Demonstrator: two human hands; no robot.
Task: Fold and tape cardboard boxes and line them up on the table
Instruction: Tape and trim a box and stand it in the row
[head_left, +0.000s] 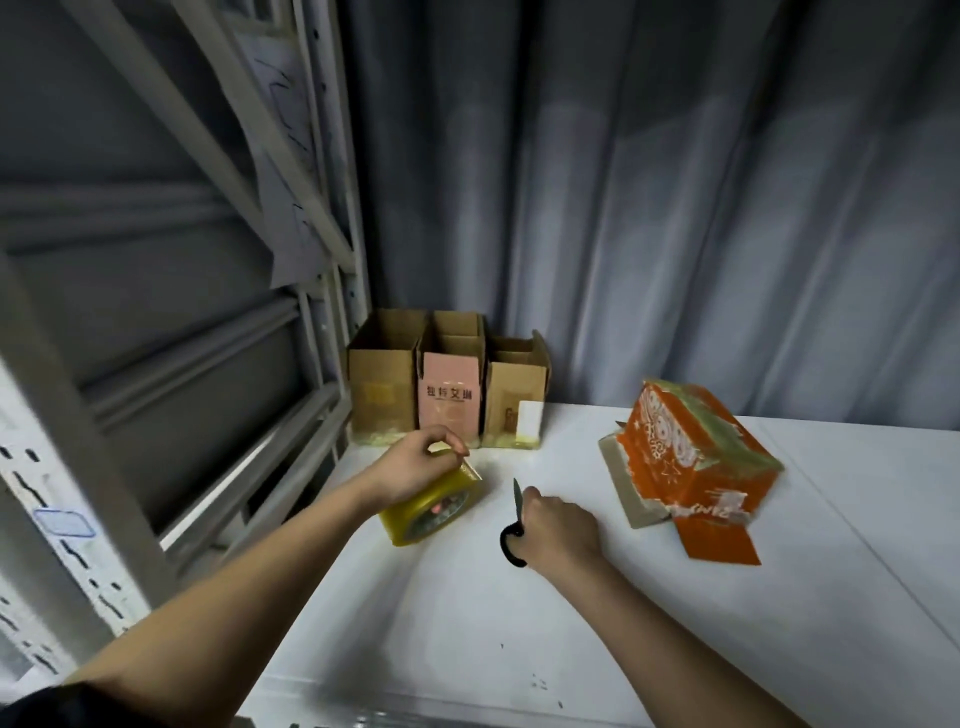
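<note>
The left hand (415, 460) rests on top of the roll of yellowish tape (432, 506), its fingers curled over the roll and the thumb and forefinger pinching the loose tape end at the roll's upper right edge. The roll stands on its rim on the white table (467, 623), tilted, with its open core facing toward the camera and down. The right hand (558, 527) is closed around the black-handled scissors (514, 525): the fingers wrap the handle loops, one loop showing at the hand's left side, and the blades stick out past the knuckles, pointing up and away toward the back of the table; whether the blades are parted cannot be told. The scissors' long axis runs near to far, just right of the tape roll. At the back left corner of the table 3 open-topped boxes stand touching in a row: a plain brown box (382, 384), a pink-fronted box (449, 395) with printed characters, and a smaller brown box (514, 400) with a white label. Well to the right lies the orange printed box (691, 457), on its side and tilted, partly taped, its long axis running from far left to near right, with loose flaps spread toward the camera. A grey curtain (675, 208) hangs behind the table, and a grey metal rack (156, 312) stands at the left.
</note>
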